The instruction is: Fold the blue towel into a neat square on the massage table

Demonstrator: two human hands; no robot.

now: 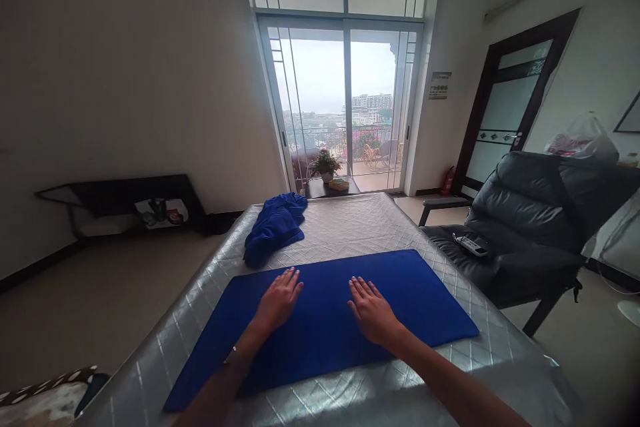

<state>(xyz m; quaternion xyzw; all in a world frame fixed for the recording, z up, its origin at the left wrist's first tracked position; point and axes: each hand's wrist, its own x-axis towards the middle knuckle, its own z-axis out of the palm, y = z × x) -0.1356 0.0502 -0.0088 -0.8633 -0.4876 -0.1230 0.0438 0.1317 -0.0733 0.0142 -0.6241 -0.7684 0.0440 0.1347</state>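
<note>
A blue towel lies spread flat across a quilted, plastic-covered mattress. My left hand rests palm down on the towel's middle, fingers stretched out and slightly apart. My right hand lies flat on the towel just to the right of it, fingers also extended. Neither hand holds anything. A second blue towel sits crumpled in a heap at the mattress's far left, well beyond my left hand.
A black leather recliner with a remote control on its seat stands close to the mattress's right side. A low black shelf lines the left wall. Beyond the mattress are a potted plant and glass balcony doors.
</note>
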